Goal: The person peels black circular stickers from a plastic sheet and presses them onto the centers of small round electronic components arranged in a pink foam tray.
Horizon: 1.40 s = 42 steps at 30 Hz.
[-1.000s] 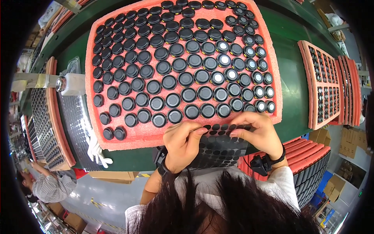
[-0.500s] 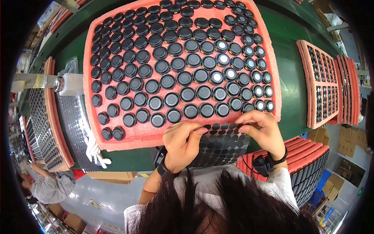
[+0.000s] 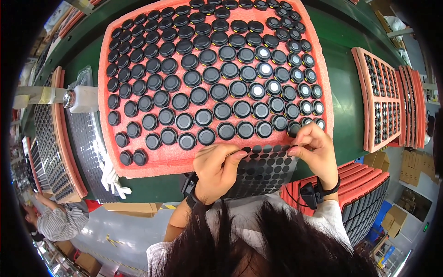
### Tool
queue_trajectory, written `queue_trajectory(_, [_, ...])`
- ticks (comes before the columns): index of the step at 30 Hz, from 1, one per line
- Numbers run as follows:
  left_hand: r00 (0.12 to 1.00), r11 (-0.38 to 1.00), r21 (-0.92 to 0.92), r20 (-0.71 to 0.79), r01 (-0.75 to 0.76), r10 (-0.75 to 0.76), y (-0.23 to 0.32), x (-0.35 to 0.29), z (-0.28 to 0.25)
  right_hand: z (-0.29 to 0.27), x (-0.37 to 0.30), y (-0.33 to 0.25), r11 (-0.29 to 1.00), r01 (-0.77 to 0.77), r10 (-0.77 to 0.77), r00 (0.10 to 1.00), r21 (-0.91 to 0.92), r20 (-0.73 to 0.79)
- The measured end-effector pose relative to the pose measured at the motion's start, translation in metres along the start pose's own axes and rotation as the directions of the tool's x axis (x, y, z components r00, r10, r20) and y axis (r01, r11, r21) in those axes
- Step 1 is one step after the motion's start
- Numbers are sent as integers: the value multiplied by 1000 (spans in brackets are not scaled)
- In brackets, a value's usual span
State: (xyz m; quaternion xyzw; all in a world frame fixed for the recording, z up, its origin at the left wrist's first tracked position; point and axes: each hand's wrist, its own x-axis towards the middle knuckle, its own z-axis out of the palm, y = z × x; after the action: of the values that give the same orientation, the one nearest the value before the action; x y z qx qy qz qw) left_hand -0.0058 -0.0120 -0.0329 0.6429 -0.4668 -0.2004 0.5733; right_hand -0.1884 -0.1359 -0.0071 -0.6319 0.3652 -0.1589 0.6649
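Observation:
A clear sheet of round black stickers point(image 3: 264, 171) hangs between my hands at the near edge of a pink foam tray point(image 3: 152, 170). My left hand point(image 3: 218, 168) pinches its upper left corner between thumb and bent fingers. At the upper right corner, my right hand point(image 3: 316, 152) has thumb and index finger closed on the sheet's edge; whether a loose sticker is between them is too small to tell. Rows of round black caps point(image 3: 226, 130) fill the tray beyond my hands. Several caps on the right, such as a white-centred cap point(image 3: 257, 91), have pale discs on top.
The tray rests on a green bench point(image 3: 344, 97). To the right stand stacked pink foam trays point(image 3: 385, 99); more red trays point(image 3: 364, 184) are below. On the left are a white bottle point(image 3: 85, 99), white gloves point(image 3: 112, 179) and filled trays point(image 3: 55, 143). A person point(image 3: 62, 221) works farther left.
My right hand has shifted slightly right, its index finger rising higher over the tray's near edge. More of the sheet's upper right corner shows. My left hand stays nearly still.

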Motion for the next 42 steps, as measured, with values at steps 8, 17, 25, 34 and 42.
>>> queue_trajectory(8, [1000,999,-15,-1,30,-30,1,-1,-2,-1,2,4,920,300,-305,952,-251,20])
queue_trajectory(17, [999,999,-17,-1,39,-39,1,-1,-3,-5,11,7,726,531,-545,832,-436,106])
queue_trajectory(25, [1000,1000,-23,-12,20,-20,1,1,-2,-9,14,0,741,533,-512,842,-408,169])
queue_trajectory(34, [1000,1000,21,-13,18,-18,0,-1,-4,-32,23,-34,728,683,-626,693,-50,358])
queue_trajectory(42, [1000,1000,-2,6,-20,20,2,1,-3,-24,101,-58,784,509,-513,854,-356,92])
